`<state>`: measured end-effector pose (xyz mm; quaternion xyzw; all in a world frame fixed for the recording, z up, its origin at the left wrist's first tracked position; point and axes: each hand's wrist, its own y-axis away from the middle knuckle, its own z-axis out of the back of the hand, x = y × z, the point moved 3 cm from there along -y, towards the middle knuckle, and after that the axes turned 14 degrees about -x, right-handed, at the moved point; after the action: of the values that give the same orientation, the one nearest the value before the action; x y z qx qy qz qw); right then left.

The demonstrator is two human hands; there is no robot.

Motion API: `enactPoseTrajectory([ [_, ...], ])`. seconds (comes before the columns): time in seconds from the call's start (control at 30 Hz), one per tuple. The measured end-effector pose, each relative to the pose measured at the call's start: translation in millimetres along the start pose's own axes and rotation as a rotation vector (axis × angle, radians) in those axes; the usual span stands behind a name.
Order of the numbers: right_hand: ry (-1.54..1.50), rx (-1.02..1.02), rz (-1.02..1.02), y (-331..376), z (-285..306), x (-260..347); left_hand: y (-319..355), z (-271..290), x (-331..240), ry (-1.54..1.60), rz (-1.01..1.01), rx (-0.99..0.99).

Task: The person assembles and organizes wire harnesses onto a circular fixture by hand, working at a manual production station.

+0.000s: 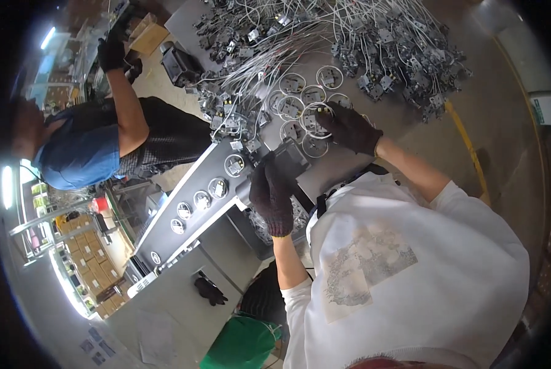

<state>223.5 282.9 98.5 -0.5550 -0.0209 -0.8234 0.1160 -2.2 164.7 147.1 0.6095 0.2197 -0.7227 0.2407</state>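
On the grey table, my right hand, in a dark glove, has its fingers closed at the edge of a small metal part with a coiled white cable. Several similar coiled parts lie around it, some overlapping. My left hand, gloved as well, is by the near end of the conveyor, its fingers stretched away from me. Beside those fingertips is a dark grey box-like shape, too blurred to make out. Whether the left hand touches it cannot be seen.
Large heaps of metal parts with loose white cables cover the far table. A conveyor carries spaced coiled parts toward the lower left. Across it stands another person with raised gloved hands. A green bag sits below.
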Motion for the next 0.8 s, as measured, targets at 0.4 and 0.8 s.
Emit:
enactPoseTrajectory([
  [0.4,0.824,-0.363,0.068,-32.7,90.0,-51.5,2.9,-10.1,9.3,-0.031,-0.039,0.084],
  [0.8,1.112,-0.223,0.097,-47.5,103.6,-70.2,10.7,-4.9,12.3,-0.115,-0.247,0.155],
])
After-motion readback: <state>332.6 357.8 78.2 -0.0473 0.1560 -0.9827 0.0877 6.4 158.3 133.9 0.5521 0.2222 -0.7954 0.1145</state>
